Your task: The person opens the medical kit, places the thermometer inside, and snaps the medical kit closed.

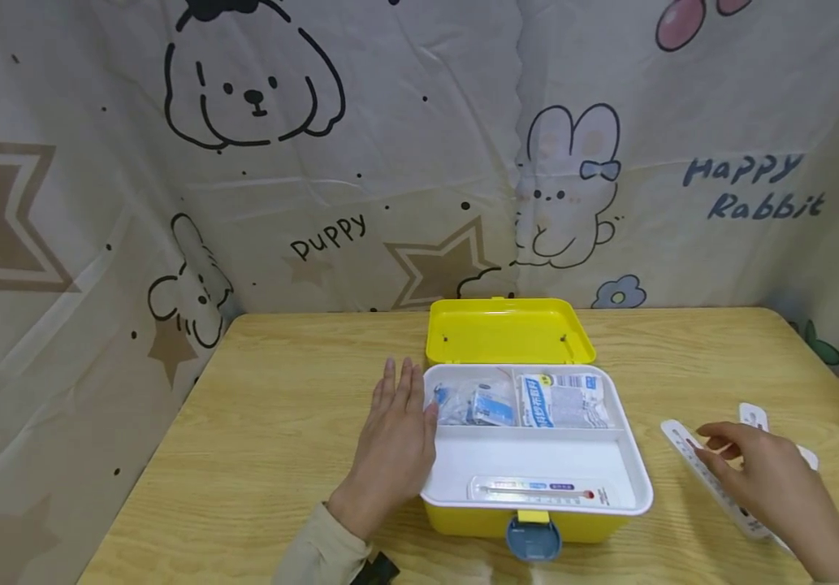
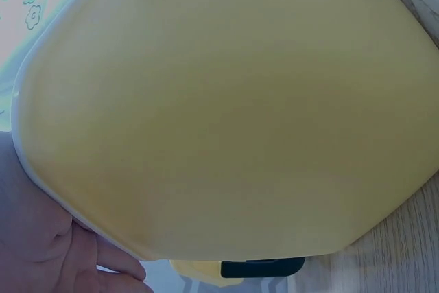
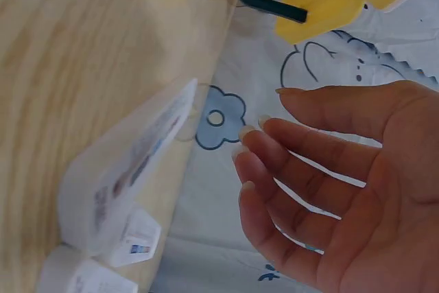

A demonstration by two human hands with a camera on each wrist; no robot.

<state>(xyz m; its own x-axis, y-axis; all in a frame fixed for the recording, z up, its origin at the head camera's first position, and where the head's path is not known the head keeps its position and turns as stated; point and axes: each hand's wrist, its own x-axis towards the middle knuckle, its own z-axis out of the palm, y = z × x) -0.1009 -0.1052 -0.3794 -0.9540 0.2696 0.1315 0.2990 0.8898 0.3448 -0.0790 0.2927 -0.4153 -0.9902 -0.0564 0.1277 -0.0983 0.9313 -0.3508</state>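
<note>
The yellow box [image 1: 463,522] stands near the middle of the wooden table [image 1: 295,406], its long axis running left to right and its grey-blue latch [image 1: 533,538] facing the person. At its left side is the left hand [image 1: 393,439], fingers straight and close together, pointing away from the person, the palm side against the box's edge. The yellow lid [image 1: 510,331] lies tipped back on the far side. In the white tray [image 1: 529,455], the far left compartment holds a clear bag with blue-and-white packets [image 1: 490,405], and the far right one a blue-and-white gauze pack [image 1: 564,400]. Along the near edge a thermometer pack [image 1: 536,491] lies lengthwise left to right, its red end to the right. Well right of the box, the long white case [image 1: 682,441] slants from far left to near right, with other white cases [image 1: 753,416] beside it. The right hand [image 1: 777,471] hovers above them, empty, its fingers gently bent and thumb apart from them.
</note>
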